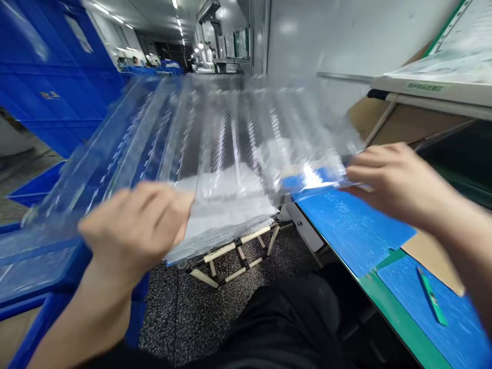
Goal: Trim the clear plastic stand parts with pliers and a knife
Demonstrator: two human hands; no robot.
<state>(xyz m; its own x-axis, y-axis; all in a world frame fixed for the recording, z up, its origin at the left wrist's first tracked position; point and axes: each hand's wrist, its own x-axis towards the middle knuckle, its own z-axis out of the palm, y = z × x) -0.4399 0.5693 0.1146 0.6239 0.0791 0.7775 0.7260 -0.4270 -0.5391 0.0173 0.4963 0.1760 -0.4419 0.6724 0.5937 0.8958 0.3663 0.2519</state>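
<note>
A clear plastic tray (pixel 230 138) with long ribbed channels is held up in front of me, blurred by motion. My left hand (pixel 138 220) is closed around its near edge, left of the middle. At the tray's right end, my right hand (pixel 384 169) grips the edge between thumb and fingers. Beneath the tray, white sheets and clear plastic (pixel 226 218) lie on a cart (pixel 234 249) with a pale tube frame. The tray's far edge is smeared and hard to make out.
Blue plastic bins (pixel 54 97) are stacked on the left. To the right is a green-topped workbench (pixel 388 302) with blue sheets (pixel 346 225) and a green utility knife (pixel 432 297). A shelf (pixel 434 87) overhangs the bench. Speckled floor (pixel 192 318) shows below.
</note>
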